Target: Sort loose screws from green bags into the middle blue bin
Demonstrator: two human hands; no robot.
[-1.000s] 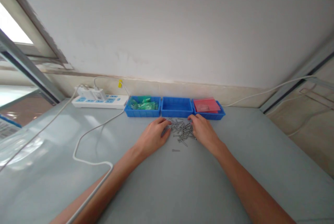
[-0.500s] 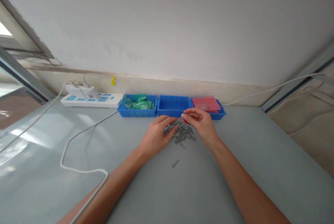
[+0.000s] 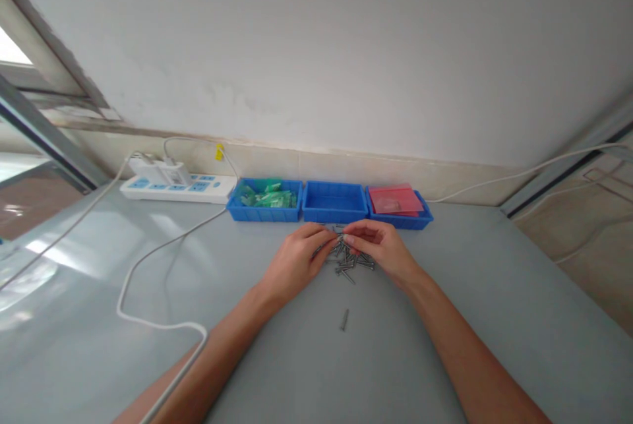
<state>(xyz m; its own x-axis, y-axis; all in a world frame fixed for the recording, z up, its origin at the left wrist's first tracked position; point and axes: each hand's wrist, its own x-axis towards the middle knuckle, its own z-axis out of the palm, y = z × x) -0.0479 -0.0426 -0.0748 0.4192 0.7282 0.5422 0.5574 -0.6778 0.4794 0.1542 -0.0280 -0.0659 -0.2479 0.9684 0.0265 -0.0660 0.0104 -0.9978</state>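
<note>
No readable text. White adapter [image 3: 177,175] on power strip [image 3: 217,193], far left: faint print, too small to read. Strip's blue socket patches: nothing legible. Yellow tag [image 3: 219,151] at far wall [image 3: 346,48], left: can't make out.

Blue bins [image 3: 335,214]: three, mid-frame. Left hand [image 3: 299,258]: one; right hand [image 3: 388,251]: one. Stray screw [image 3: 344,320]: one, lower centre. Piled screws [image 3: 349,261]: many, overlapped, no sure count. Green packets [image 3: 271,199]: several, overlapping, count unclear. Red packets [image 3: 395,200]: at least two. Power strip [image 3: 213,192]: one. White adapters [image 3: 177,175]: two. Yellow tag [image 3: 219,151]: one. White cables [image 3: 158,326]: two at left, at least one right.
</note>
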